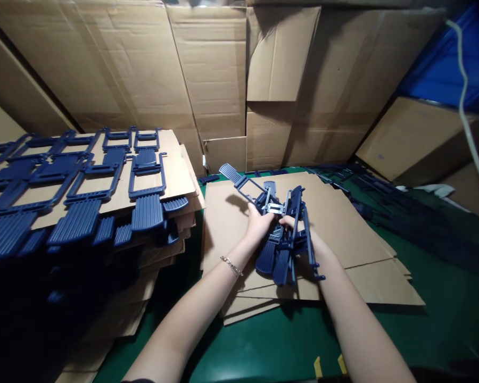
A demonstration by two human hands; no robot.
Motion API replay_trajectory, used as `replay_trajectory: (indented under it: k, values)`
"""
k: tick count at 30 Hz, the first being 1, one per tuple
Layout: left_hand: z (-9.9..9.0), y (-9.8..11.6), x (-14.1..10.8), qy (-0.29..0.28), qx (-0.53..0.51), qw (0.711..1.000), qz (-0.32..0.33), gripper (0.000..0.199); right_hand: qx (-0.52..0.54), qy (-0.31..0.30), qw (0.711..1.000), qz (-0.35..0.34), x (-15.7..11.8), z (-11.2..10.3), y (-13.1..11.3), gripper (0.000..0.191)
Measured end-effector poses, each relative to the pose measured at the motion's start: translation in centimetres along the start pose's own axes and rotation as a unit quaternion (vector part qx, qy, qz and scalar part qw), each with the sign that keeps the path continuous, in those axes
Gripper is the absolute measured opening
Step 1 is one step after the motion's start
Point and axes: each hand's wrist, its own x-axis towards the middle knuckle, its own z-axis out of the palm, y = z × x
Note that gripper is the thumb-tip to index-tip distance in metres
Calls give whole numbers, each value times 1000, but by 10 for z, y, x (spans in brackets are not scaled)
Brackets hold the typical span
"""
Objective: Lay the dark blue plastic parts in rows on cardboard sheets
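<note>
Both hands are busy right in the middle, and the grip is narrow, closed on a bundle of dark blue slatted frames (265,258)! The left hand (258,222) has its thumb along the near side of the bundle, fingers mostly hidden behind it. The right hand (294,223) comes in from the other side, thumb tip close to the left one, holding the bundle too, with blue bars crossing in front of it and hiding part of its hold. Between and just beyond the two thumbs, a shiny slotted plate (274,209) catches the light. One slatted end pokes up beyond the left hand, others fan out below the grip, and thin bars slant down over the right wrist. Underneath the grip lie flat cardboard sheets (351,242), overlapping on a green table (247,351). Off to the left of the grip, more blue frames (147,213) sit in rows on a layered cardboard stack (183,183), slatted ends over its edge. Right of the grip, a dark heap of blue parts (375,197) spreads across the green, and beyond the hands stand tall cardboard panels (207,64)
</note>
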Motion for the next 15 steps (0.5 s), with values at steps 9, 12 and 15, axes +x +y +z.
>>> replay_trajectory:
  k: [9, 12, 15]
  values:
    - [0, 16, 2, 5, -53, 998, 18, 23, 130, -177, 973, 72, 1, 2, -4, 17]
    - [-9, 23, 9, 22, -77, 997, 16, 27, 134, -171, 973, 82, -2, -3, -2, 13]
    - [-21, 32, 17, 39, -103, 994, 23, 26, 139, -169, 974, 62, 0, -7, -2, 11]
